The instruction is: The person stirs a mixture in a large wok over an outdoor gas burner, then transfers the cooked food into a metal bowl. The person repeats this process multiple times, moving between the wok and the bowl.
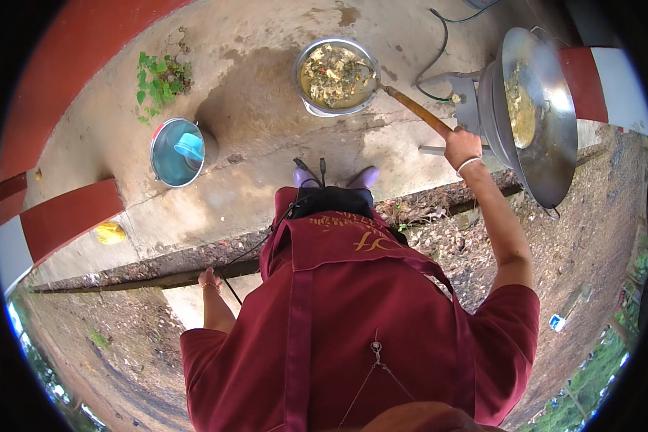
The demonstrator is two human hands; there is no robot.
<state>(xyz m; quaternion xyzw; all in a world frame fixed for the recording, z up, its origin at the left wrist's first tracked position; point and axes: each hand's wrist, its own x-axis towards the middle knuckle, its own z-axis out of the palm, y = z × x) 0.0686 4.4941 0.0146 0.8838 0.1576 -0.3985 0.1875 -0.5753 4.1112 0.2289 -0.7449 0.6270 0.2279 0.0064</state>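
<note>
My right hand [462, 147], with a white bracelet at the wrist, is closed round the wooden handle of a long ladle [416, 109]. Its metal end rests inside a round metal pot [338, 113] at the right rim, partly sunk in the food, so its exact shape is hidden. Chopped greens, pale pieces and a few red bits in broth [334, 75] fill the pot. To the right of that hand a large wok [554, 144] holds yellowish liquid [520, 108]. My left hand [209, 279] hangs low at my left side, fingers loosely apart, nothing visible in it.
A metal bucket [155, 160] of water with a light-blue scoop [189, 146] stands on the concrete at left. A green plant [158, 81] grows behind it. A black hose [419, 81] runs by the wok stand [465, 108]. A gutter [158, 282] crosses near my feet; a yellow object [110, 232] lies left.
</note>
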